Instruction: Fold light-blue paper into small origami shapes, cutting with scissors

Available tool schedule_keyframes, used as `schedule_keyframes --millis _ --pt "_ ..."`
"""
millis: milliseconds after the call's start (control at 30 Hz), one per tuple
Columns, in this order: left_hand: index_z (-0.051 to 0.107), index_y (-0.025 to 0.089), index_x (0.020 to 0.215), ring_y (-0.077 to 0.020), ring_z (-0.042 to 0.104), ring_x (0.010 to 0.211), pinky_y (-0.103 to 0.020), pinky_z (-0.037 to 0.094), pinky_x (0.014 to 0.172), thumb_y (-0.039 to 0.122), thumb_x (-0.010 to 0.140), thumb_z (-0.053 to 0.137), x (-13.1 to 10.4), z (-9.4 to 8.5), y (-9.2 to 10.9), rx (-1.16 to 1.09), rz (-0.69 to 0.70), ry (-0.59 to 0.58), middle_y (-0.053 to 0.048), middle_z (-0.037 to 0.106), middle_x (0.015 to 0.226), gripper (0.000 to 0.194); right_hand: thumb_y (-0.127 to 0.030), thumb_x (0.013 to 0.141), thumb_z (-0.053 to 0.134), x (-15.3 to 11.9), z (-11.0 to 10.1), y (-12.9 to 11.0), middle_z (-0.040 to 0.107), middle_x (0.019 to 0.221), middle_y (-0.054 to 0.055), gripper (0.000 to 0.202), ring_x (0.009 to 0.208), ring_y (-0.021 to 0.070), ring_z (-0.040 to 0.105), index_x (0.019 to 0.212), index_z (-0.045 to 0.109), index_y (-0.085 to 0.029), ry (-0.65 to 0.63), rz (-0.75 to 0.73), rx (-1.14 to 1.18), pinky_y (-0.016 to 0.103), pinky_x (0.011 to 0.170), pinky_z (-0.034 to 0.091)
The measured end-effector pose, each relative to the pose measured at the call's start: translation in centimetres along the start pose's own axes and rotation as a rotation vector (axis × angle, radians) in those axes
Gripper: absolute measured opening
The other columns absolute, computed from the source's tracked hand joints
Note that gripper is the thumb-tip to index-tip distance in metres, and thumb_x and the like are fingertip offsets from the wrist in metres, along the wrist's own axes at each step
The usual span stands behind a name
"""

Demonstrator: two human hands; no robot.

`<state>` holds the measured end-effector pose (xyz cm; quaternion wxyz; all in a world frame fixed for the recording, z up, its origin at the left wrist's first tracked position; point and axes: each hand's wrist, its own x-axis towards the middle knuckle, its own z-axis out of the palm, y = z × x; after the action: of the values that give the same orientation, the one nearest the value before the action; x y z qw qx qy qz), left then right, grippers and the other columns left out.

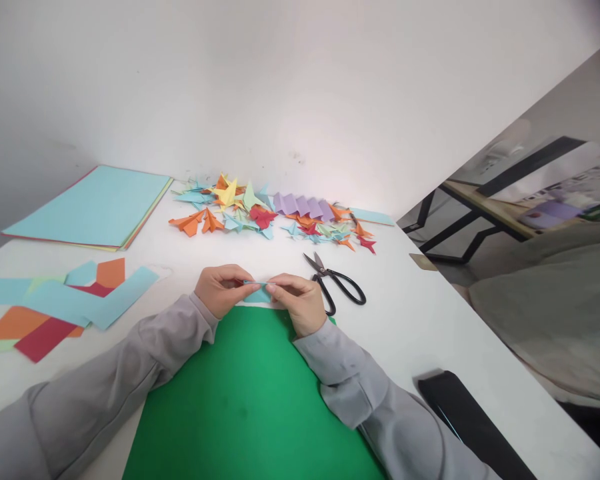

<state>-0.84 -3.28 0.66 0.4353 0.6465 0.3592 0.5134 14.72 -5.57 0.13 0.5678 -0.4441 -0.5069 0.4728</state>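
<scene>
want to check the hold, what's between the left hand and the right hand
In the head view, a small piece of blue paper lies between the left hand and the right hand, pinched by both.

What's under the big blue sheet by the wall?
Under the blue sheet, edges of yellowish paper and reddish paper peek out. The rest is covered, so I can't count the sheets.

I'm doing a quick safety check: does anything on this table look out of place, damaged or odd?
Nothing looks spilled or damaged. Only the scissors stand out mildly: they lie with blades apart, close beside the right hand. The paper strips on the left overlap at loose angles, less orderly than the paper stack behind them.
</scene>
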Motion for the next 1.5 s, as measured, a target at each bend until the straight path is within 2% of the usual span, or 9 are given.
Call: schedule_keyframes --millis 633,967,1133,1233,1500 --pt "0.062 0.012 0.057 -0.0108 0.051 0.052 -0.023 0.041 0.046 0.023 0.057 0.071 -0.16 0.21 -0.21 -0.059 -0.074 -0.008 -0.003 0.058 0.056 0.014 -0.029 0.058 0.072 -0.19 0.13 0.05 0.055 0.046 -0.004 0.014 0.04 0.0072 0.046 0.061 0.064 -0.018 -0.003 0.066 0.001 0.02 0.039 0.037" --pt "0.062 0.011 0.055 -0.0086 0.048 0.046 -0.022 0.038 0.041 0.023 0.051 0.073 -0.11 0.25 0.2 -0.165 -0.189 -0.029 0.0 0.054 0.051 0.017 -0.032 0.057 0.072 -0.24 0.03 0.09 0.055 0.048 -0.004 0.017 0.042 0.0074 0.047 0.059 0.062 -0.019 -0.042 0.103 0.046 0.02 0.042 0.04" --pt "0.062 0.012 0.052 -0.0086 0.048 0.047 -0.021 0.037 0.042 0.024 0.052 0.072 -0.05 0.19 0.47 -0.153 -0.21 -0.06 0.0 0.055 0.048 0.016 -0.029 0.056 0.073 -0.1 -0.11 0.29 0.06 0.052 -0.002 0.015 0.046 0.0086 0.05 0.063 0.065 -0.018 -0.116 0.101 0.031 0.022 0.045 0.041" --pt "0.062 0.011 0.052 -0.008 0.047 0.046 -0.021 0.036 0.042 0.024 0.052 0.072 -0.06 0.15 0.41 -0.151 -0.224 -0.07 0.001 0.054 0.048 0.016 -0.027 0.056 0.074 -0.05 -0.19 0.4 0.059 0.049 -0.002 0.014 0.044 0.008 0.049 0.058 0.065 -0.017 -0.109 0.091 0.005 0.021 0.044 0.039" --pt "0.058 0.011 0.052 -0.0073 0.045 0.035 -0.021 0.035 0.034 0.025 0.042 0.077 0.21 0.12 -0.19 -0.145 -0.432 0.026 0.003 0.052 0.041 0.026 -0.028 0.057 0.073 -0.08 -0.18 0.35 0.059 0.049 -0.003 0.015 0.044 0.0074 0.049 0.056 0.063 -0.017 -0.083 0.127 0.022 0.021 0.045 0.04"
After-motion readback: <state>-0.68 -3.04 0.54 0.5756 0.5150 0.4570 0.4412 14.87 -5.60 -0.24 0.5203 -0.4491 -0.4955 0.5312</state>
